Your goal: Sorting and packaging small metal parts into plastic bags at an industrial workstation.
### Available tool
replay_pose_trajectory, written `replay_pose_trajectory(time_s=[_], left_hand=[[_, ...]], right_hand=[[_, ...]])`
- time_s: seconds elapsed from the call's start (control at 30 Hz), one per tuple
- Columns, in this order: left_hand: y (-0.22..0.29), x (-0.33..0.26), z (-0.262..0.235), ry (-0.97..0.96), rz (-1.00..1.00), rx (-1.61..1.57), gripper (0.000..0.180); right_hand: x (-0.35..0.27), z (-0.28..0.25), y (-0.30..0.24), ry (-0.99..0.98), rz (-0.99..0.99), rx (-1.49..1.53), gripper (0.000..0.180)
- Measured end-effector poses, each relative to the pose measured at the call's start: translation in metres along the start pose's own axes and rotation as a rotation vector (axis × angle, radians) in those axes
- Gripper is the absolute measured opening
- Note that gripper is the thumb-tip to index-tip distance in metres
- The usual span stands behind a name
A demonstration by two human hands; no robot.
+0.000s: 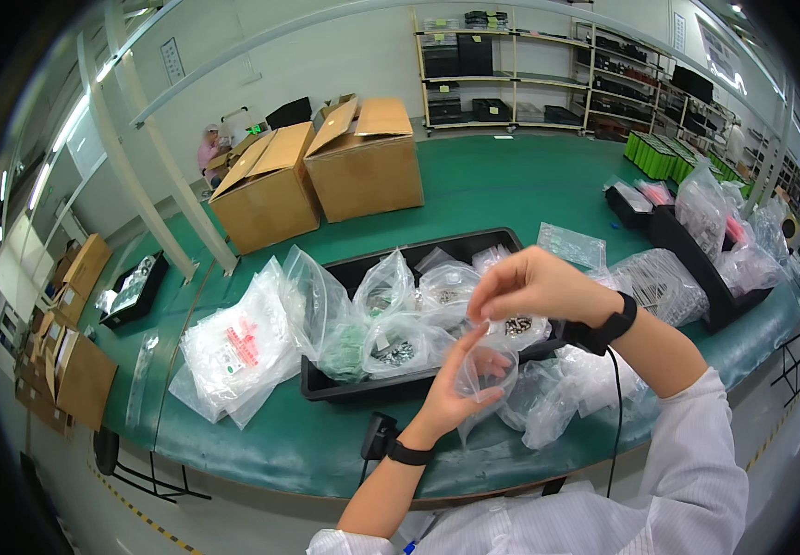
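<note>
My left hand [451,388] holds a small clear plastic bag [485,375] open from below, over the near edge of the green table. My right hand [534,287] hovers just above it, fingers pinched together on the bag's top edge. A cluster of small dark metal parts [517,326] shows just under my right hand. Both wrists wear black straps with cords. Behind my hands a black tray [349,384] holds several clear bags of small parts.
Loose clear bags lie at left [233,356] and right [562,393] of the tray. Two open cardboard boxes [321,171] stand at the back. More black trays with bags [719,268] are at right, shelving [511,74] against the far wall, a seated person [208,148] far left.
</note>
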State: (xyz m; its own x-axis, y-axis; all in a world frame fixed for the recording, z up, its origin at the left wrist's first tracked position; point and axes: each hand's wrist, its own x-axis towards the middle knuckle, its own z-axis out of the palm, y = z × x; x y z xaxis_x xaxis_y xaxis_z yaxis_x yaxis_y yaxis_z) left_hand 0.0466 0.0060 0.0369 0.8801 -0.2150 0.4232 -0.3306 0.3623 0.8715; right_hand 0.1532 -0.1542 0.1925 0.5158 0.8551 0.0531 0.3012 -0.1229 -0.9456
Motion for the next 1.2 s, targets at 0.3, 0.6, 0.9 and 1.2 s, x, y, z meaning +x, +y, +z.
replay_pose_trajectory(time_s=[0.3, 0.6, 0.9, 1.2], left_hand=[[0.001, -0.003, 0.003, -0.124, -0.039, 0.119, 0.083], [0.001, -0.002, 0.003, -0.116, -0.073, 0.100, 0.084], [-0.003, 0.001, 0.002, -0.130, -0.061, 0.147, 0.084], [0.000, 0.000, -0.002, -0.078, -0.087, 0.156, 0.082]], right_hand=[[0.124, -0.019, 0.148, -0.124, -0.153, -0.919, 0.017], [0.139, -0.003, 0.209, -0.223, -0.189, -1.333, 0.041], [0.143, 0.002, 0.209, -0.247, -0.303, -1.036, 0.040], [0.130, 0.000, 0.164, 0.009, -0.165, -0.732, 0.012]])
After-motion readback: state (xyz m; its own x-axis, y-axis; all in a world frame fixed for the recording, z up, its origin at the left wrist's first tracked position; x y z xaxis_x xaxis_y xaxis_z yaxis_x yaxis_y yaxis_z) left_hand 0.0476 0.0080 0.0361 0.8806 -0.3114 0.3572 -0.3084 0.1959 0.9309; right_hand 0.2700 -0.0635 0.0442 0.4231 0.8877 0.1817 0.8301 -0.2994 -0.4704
